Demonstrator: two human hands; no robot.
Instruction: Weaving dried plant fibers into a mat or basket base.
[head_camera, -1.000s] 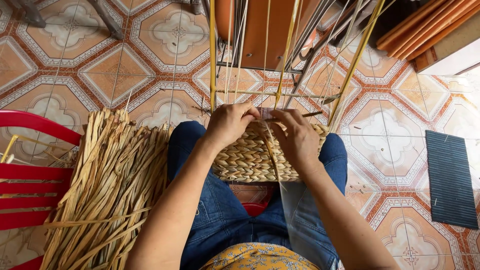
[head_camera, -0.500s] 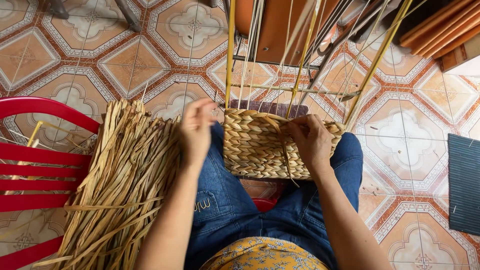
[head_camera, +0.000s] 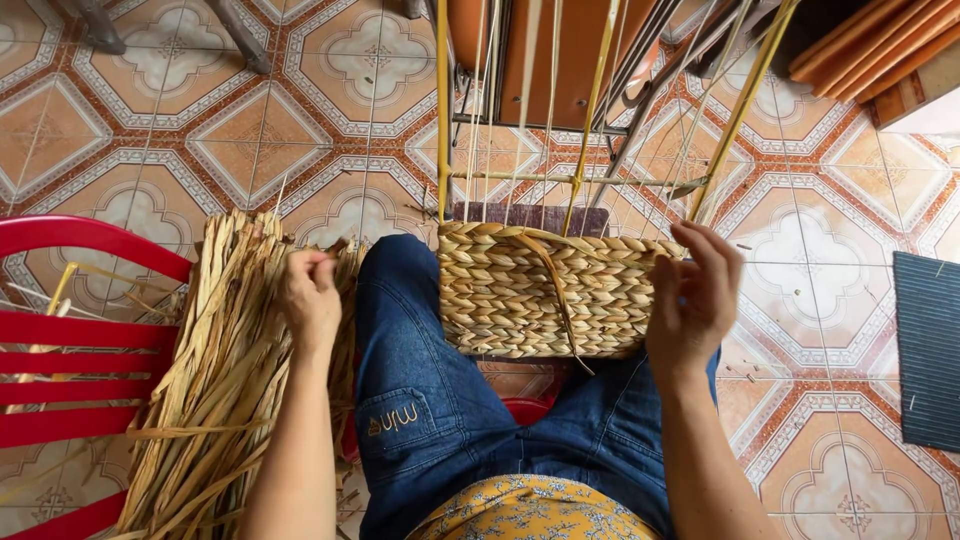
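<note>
Half-woven straw basket (head_camera: 545, 290) sits braced on the lap against its upright frame, right hand (head_camera: 693, 300) now steadying its edge with fingers loosely spread, while the left hand (head_camera: 312, 298) has swung away to pinch a fresh strand from the dried-reed bundle (head_camera: 215, 390) on the red chair (head_camera: 80, 340).

Patterned floor tiles (head_camera: 200, 130), orange and cream with grey borders, cover whole scene. Red plastic chair (head_camera: 70, 360) at left edge, slatted, partly under loose straw. Dark ribbed mat (head_camera: 928, 350) at right edge, flat on tiles. Orange-brown wooden furniture (head_camera: 560, 50) far centre, on metal frame. Stack of brown wooden boards (head_camera: 860, 50) far right corner. Grey metal legs (head_camera: 240, 35) far left. Blue jeans (head_camera: 440, 400) near centre, yellow flowered top (head_camera: 530, 515) at near edge.
</note>
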